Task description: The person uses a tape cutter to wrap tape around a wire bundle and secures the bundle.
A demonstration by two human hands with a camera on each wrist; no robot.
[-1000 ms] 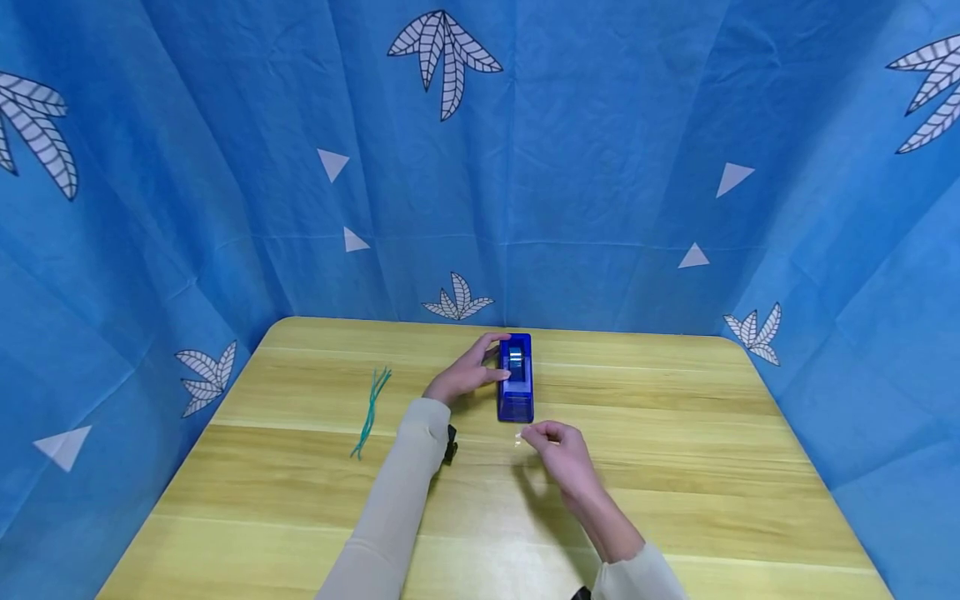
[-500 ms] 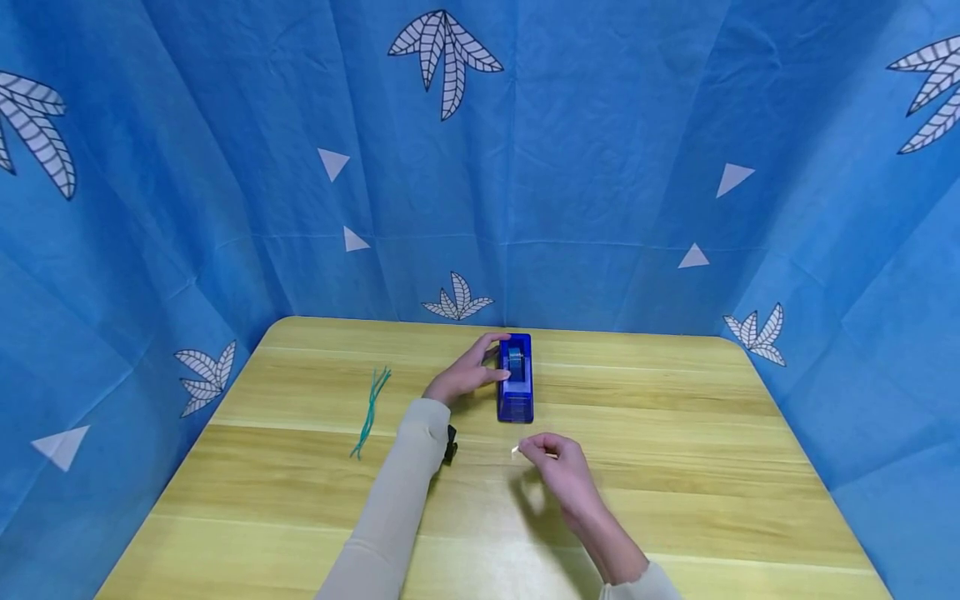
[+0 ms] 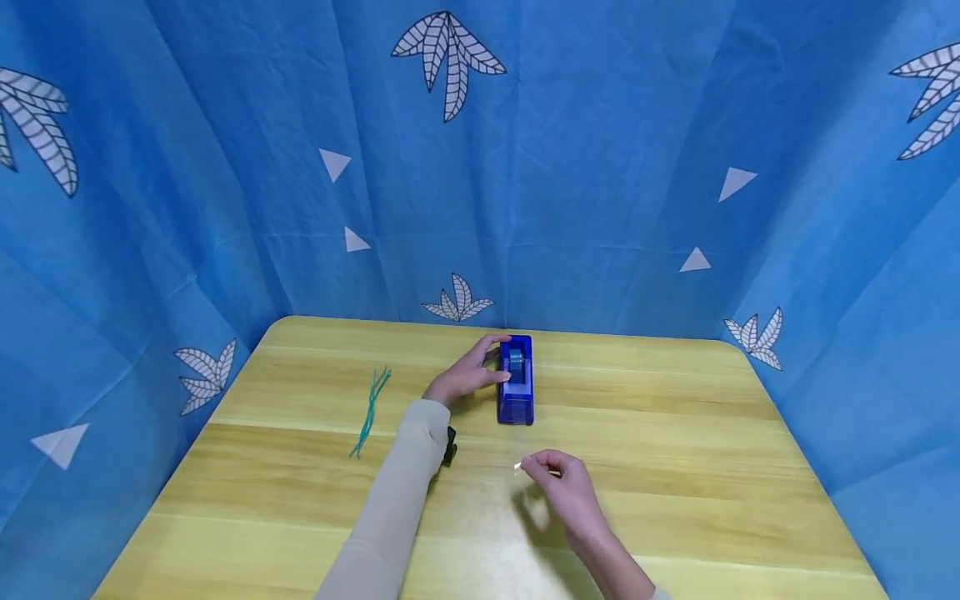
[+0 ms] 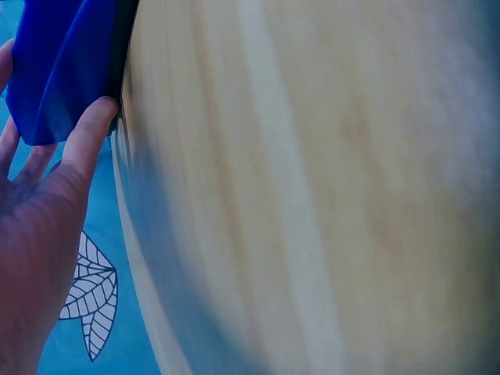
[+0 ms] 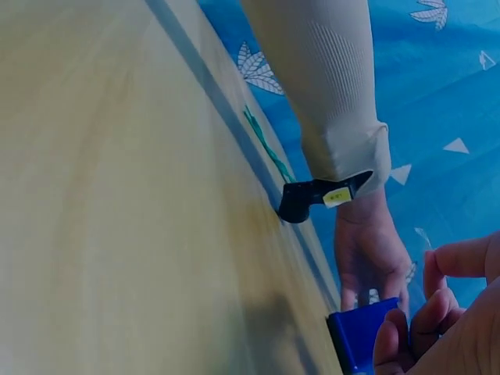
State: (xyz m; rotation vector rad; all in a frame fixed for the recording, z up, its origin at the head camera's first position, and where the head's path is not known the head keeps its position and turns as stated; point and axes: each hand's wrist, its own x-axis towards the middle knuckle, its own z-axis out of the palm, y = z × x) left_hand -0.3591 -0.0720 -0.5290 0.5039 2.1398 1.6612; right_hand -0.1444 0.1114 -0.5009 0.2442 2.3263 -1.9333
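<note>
A blue tape dispenser stands near the table's back edge, a roll of clear tape inside it. My left hand grips the dispenser from its left side; in the left wrist view, fingers lie along both sides of the blue body. Nearer the front, my right hand pinches the end of a clear tape strip between thumb and forefinger, apart from the dispenser. Between hand and dispenser the strip is too faint to follow. The tape end also shows at the fingertips in the right wrist view.
A bunch of thin green strings lies on the wooden table left of my left arm. A blue patterned curtain hangs around the table's back and sides. My left wrist wears a black camera mount.
My right hand has drawn back toward the table's front, away from the dispenser, still pinching the tape end. The left hand has stayed on the dispenser, which has barely moved.
</note>
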